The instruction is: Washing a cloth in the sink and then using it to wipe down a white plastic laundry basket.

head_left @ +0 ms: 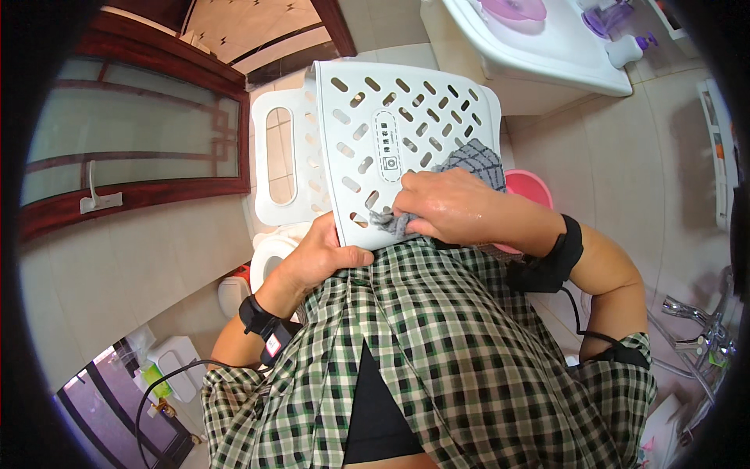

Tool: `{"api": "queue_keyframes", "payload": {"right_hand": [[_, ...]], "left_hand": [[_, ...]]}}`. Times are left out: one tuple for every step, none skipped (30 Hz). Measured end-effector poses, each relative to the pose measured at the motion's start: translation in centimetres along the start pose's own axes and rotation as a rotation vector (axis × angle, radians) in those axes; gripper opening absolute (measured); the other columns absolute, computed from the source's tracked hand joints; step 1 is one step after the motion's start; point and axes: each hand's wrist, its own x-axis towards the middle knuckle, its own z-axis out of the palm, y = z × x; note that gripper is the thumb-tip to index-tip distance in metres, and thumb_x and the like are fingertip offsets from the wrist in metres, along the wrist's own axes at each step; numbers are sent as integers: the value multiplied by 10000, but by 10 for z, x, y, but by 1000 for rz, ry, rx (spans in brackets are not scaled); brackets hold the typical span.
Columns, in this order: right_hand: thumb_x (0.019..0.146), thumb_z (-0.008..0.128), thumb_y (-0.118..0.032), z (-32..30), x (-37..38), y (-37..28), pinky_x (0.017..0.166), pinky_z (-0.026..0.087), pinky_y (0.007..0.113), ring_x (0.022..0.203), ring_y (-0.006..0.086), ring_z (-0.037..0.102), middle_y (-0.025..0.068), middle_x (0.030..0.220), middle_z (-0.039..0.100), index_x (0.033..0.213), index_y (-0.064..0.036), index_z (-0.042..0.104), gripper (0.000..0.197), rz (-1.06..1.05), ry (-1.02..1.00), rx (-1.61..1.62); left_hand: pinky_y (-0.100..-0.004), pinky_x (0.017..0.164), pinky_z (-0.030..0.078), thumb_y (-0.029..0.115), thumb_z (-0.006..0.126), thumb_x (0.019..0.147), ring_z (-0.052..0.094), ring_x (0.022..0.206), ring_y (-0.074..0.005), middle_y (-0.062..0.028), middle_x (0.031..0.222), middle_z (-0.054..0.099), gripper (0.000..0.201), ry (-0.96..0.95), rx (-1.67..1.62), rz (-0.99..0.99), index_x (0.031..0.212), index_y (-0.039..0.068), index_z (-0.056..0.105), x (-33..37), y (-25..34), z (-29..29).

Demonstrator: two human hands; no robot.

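A white plastic laundry basket (363, 102) with slotted holes is tipped on its side in front of me, one perforated wall facing up. My left hand (324, 254) grips its near left corner, the thumb lying along the edge. Closed around a grey checked cloth (475, 162), my right hand (445, 205) presses it against the basket's wall near the lower edge. Part of the cloth sticks out beyond the knuckles and a bunched end shows under the fingers. The skin of the right hand looks wet.
A white washbasin (500, 59) with a purple bowl (516, 9) and a pump bottle (629, 50) stands at the far right. Behind my right forearm is a pink bucket (531, 187). A dark red framed door (141, 125) is at left, metal taps (707, 336) at right.
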Motion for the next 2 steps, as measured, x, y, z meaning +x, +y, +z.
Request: {"api": "queue_keyframes", "payload": {"right_hand": [[691,587,-197,-2,-4,6,622,431,350,749,260,532,99,813,497,792,-46,548,185,0,0,-2],[681,588,-182,-4,-10,17,612,430,345,757,254,529,86,826,492,850,-66,538,211,-14,-86,-75]], "left_hand": [[-254,804,388,-53,579,596,489,898,-129,-53,999,520,492,4,13,-7,1068,-20,444,0,1,1],[-254,804,388,-53,579,596,489,898,-129,-53,999,520,492,4,13,-5,1068,-20,444,0,0,2]]}}
